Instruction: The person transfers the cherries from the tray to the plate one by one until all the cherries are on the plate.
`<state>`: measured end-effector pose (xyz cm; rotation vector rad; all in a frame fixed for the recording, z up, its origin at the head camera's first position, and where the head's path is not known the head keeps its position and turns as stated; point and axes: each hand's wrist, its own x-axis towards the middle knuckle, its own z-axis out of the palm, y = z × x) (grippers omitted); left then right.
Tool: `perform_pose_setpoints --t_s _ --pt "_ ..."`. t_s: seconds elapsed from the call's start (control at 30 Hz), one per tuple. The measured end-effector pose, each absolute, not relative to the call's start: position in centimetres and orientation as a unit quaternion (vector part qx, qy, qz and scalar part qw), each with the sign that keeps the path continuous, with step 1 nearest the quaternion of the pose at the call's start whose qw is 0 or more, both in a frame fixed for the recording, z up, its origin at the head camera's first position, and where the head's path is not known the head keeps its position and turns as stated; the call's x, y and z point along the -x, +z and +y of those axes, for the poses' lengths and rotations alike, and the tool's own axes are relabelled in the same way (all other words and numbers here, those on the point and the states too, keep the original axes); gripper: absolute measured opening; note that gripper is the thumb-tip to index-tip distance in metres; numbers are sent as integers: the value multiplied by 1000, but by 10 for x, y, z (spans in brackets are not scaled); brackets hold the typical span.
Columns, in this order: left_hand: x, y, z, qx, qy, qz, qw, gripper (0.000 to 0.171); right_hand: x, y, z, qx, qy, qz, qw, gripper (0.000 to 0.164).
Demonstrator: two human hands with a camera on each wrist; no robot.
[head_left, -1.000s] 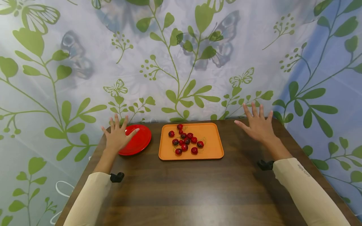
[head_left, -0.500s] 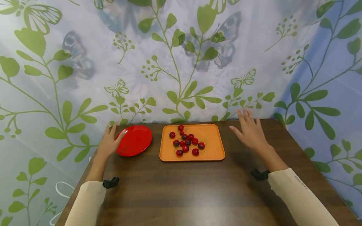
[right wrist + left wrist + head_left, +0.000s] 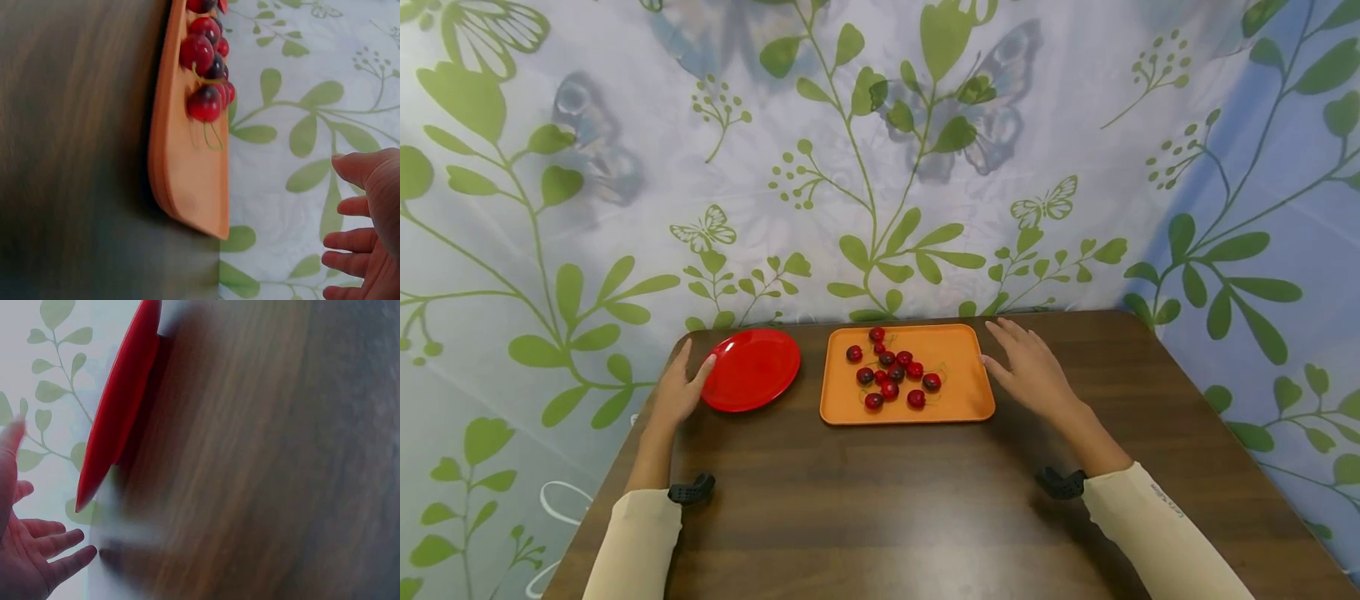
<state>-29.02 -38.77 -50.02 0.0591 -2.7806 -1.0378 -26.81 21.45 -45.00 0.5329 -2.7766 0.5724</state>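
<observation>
A round red plate lies on the left of the table. My left hand is at its left side, fingers extended and thumb apart; in the left wrist view the hand holds nothing. An orange rectangular tray sits in the middle, bearing several dark red cherries with thin green stems. Next to the tray's right edge is my right hand, its fingers loosely straight. In the right wrist view this hand is also free of any object, with the tray beside it.
The brown wooden table runs up to a pale cloth backdrop printed with green leaves and butterflies. Black wrist straps with small devices are on both forearms.
My right hand has come left and down to the tray's right edge, its spread fingers drawing closer together. My left hand has shifted left and lower, from over the plate to its left side.
</observation>
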Motion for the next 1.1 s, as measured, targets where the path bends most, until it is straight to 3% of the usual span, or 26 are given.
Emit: perform_pose_setpoints --t_s 0.27,0.5,1.1 --pt "295 -512 -394 -59 -419 -902 89 80 263 -466 193 -189 227 -950 98 54" --pt "295 -513 -390 -71 -432 -892 112 67 268 -481 179 -196 262 -940 99 40" --pt "295 -522 -389 -140 -550 -818 95 54 280 -503 166 -186 310 -927 99 34"
